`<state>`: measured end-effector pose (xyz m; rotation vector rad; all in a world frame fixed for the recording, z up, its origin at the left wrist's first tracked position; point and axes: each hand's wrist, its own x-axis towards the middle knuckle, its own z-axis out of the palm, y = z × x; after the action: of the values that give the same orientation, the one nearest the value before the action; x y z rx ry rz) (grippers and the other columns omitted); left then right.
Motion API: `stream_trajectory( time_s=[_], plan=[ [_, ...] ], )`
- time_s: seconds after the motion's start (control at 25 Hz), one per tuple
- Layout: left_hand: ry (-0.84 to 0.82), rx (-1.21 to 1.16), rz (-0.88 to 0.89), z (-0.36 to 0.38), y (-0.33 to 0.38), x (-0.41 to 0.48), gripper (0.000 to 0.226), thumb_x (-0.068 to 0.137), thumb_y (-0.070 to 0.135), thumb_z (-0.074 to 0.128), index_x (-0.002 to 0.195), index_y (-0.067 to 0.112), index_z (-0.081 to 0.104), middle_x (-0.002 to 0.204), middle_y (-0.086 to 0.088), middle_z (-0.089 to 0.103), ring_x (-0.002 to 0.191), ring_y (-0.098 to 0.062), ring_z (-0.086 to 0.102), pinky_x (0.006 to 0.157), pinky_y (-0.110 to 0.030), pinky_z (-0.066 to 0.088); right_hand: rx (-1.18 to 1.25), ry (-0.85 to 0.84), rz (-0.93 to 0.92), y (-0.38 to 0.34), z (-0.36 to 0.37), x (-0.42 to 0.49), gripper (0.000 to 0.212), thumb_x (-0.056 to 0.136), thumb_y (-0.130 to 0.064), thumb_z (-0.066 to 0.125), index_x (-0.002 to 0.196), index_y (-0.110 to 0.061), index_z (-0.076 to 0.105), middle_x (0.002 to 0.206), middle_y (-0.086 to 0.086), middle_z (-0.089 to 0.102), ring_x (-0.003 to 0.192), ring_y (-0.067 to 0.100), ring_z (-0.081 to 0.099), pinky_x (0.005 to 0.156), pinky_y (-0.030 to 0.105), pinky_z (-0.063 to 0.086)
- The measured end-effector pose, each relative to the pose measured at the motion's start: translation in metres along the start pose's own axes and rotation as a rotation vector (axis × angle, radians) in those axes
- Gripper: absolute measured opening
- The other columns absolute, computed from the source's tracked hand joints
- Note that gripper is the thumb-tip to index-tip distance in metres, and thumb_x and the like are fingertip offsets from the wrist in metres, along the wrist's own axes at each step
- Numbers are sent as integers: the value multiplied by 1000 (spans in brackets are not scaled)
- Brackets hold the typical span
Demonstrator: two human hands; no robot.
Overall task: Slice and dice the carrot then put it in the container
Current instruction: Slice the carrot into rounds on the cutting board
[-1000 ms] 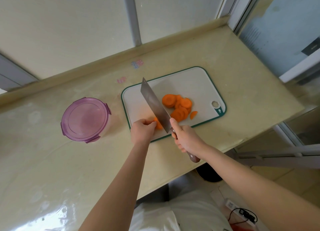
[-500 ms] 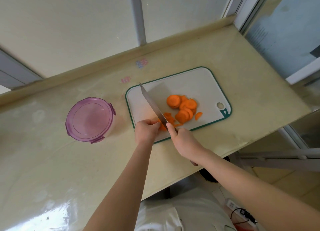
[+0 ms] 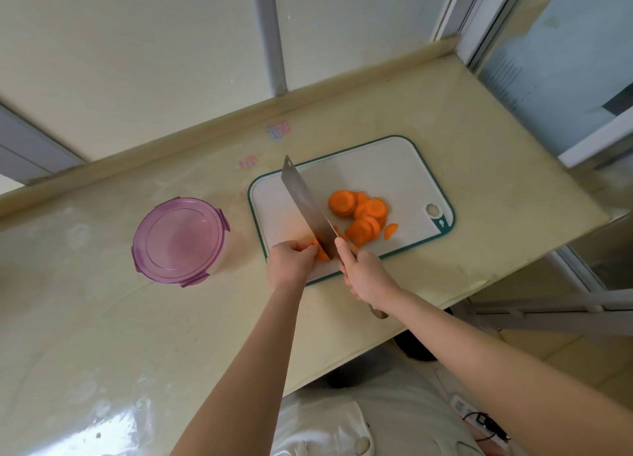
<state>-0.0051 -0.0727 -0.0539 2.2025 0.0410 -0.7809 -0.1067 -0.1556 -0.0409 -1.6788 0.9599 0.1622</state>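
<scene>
**Carrot stub under the blade; container lidded**

On the beige counter (image 3: 171,335), the cleaver (image 3: 306,205) is gripped by its handle in the right hand (image 3: 368,274), with the forefinger laid up against the near end of the blade. The left hand (image 3: 289,262) is curled, and the remaining carrot stub (image 3: 321,251) is pinched under its fingertips at the near edge of the cutting board (image 3: 387,167). The heel of the blade is set against the stub and the tip is angled away (contact with the board cannot be told). Just right of the blade, the carrot slices (image 3: 361,215) are heaped mid-board, with one half-round lying apart. Left of the board, the container (image 3: 180,239) is noted with its purple lid on. Farther back, two small stickers (image 3: 278,130) are seen near the wall.
</scene>
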Motion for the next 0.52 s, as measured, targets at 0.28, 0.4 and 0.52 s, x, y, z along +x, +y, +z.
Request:
stream_trajectory(
  time_s=[0.28,0.4,0.52],
  plan=[
    [3,13,-8,-2,0,-2,13,80,29,67,67,25,65,67,4,63,72,-19,60,66,-28,49,112,-1,56,-6,-9,-13,56,98,-55,33,57,-17,31,43,-6,28,33,9,27,37,22,23],
    [8,11,1,-1,-2,-3,12,81,31,67,71,25,66,69,2,65,72,-20,62,68,-29,51,111,-37,89,-5,-11,-21,54,97,-54,35,59,-16,33,42,-5,29,32,9,27,37,22,23],
    [15,20,5,-1,-1,-5,11,83,30,66,74,24,66,71,2,64,70,-17,59,63,-25,47,44,-55,57,-2,-9,-27,56,98,-54,33,58,-15,34,41,-6,31,33,8,30,42,25,27]
  ],
)
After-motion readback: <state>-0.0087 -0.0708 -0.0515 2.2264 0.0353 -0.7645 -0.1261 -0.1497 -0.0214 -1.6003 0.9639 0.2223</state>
